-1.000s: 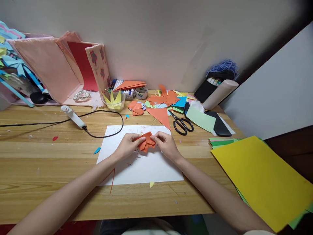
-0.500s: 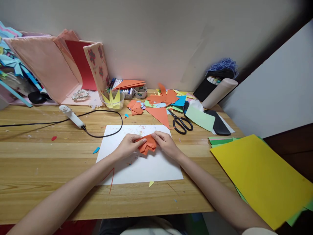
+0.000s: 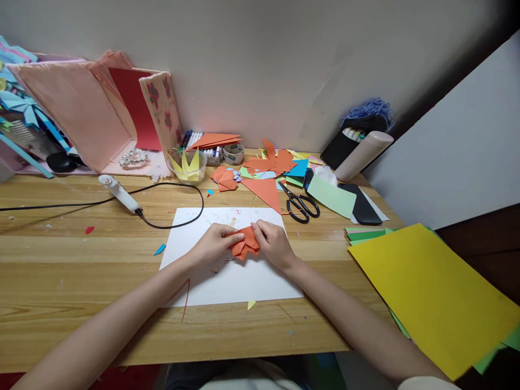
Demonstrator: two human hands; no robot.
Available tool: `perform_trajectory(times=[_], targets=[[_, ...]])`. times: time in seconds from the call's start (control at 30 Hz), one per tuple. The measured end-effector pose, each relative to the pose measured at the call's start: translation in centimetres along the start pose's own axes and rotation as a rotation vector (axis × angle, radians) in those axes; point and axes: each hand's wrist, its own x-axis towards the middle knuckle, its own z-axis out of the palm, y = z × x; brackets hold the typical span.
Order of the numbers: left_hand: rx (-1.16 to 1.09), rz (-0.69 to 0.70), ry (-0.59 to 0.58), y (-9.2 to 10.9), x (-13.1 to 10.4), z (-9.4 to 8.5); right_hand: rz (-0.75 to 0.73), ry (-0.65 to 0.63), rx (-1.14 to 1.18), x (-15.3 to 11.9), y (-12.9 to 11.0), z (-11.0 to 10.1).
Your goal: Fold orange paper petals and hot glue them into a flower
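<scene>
A folded orange paper piece (image 3: 245,245) with pointed, petal-like lower edges is held above the white sheet (image 3: 268,279). My left hand (image 3: 215,242) pinches its left side, thumb lying across the front. At its upper right edge, my right hand (image 3: 273,242) grips the paper between thumb and curled fingers. Beyond the sheet lie black-handled scissors (image 3: 300,205), an orange paper triangle (image 3: 264,193) and a smaller folded orange piece (image 3: 225,178).
To the left, a white glue gun-like tool (image 3: 118,193) trails a black cable. Yellow cardstock (image 3: 430,292) overhangs the desk's right side. A clear cup (image 3: 187,168) holds yellow paper points. Colourful scraps (image 3: 280,162) lie near the wall, beside a black phone-like slab (image 3: 365,206).
My right hand's fingers have curled in more at the paper's right edge. The orange paper has shifted very slightly downward; my left hand keeps its hold.
</scene>
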Motion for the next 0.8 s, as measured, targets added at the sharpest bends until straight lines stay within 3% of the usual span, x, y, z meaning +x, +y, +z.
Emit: perform_trajectory(times=[0.17, 0.27, 0.4, 0.47, 0.63, 0.8], targets=[[0.007, 0.008, -0.012, 0.0, 0.0, 0.1, -0.005, 0.002, -0.096, 0.0, -0.2, 0.1], [-0.013, 0.018, 0.009, 0.2, 0.0, 0.1, 0.043, -0.03, 0.025, 0.2, -0.4, -0.5], [-0.098, -0.004, 0.071, 0.2, 0.2, -0.1, 0.116, -0.303, 0.325, 0.6, -0.2, -1.3], [-0.133, -0.018, 0.084, 0.2, 0.2, -0.2, 0.158, -0.381, 0.39, 0.7, -0.1, -1.4], [-0.124, -0.026, 0.118, 0.2, 0.2, -0.2, 0.199, -0.319, 0.402, 0.7, 0.1, -0.9], [-0.075, 0.026, 0.081, 0.4, 0.0, -0.2, 0.211, -0.349, 0.478, 0.5, 0.1, -0.7]])
